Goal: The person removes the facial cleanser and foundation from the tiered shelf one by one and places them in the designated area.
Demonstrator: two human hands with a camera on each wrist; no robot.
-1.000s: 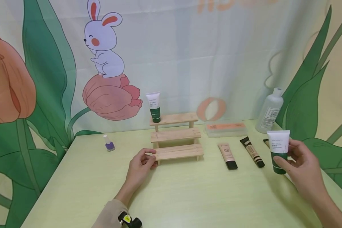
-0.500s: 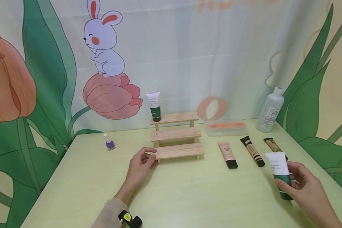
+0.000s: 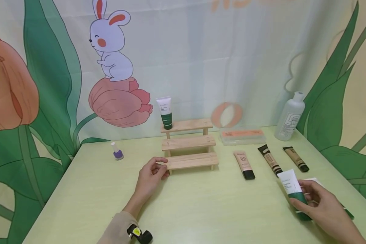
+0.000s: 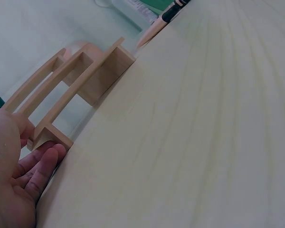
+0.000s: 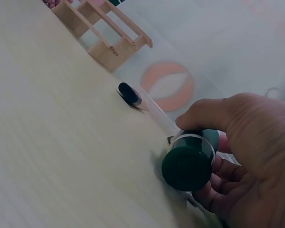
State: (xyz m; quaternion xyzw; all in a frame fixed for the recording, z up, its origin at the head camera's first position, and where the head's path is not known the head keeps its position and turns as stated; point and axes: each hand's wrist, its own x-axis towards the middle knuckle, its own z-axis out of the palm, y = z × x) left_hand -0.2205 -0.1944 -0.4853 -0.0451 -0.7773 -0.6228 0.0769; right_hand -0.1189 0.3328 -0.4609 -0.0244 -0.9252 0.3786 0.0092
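At the right of the head view, my right hand (image 3: 326, 206) grips a white-and-green cosmetic tube (image 3: 296, 196) between thumb and fingers. It leans, its dark green cap (image 5: 186, 168) pointing down toward the right wrist camera. Partly hidden behind that hand lies another tube (image 3: 314, 180) with a white end. My left hand (image 3: 150, 174) holds the left end of the lowest step of a three-step wooden stand (image 3: 190, 161), with the fingers tucked by its leg (image 4: 57, 134). A matching white-and-green tube (image 3: 165, 113) stands upright on the top step, at its left end.
Right of the stand lie a BB cream tube (image 3: 244, 165), a black-and-beige tube (image 3: 269, 159) and a smaller gold-brown tube (image 3: 296, 159). Behind them are a flat clear case (image 3: 243, 136) and a white bottle (image 3: 289, 117). Purple nail polish (image 3: 118, 152) stands at left.
My right hand has lowered the held tube toward the table and tilted it further. The gold-brown tube and the lying tube behind the hand have come into view. My left hand stays put.
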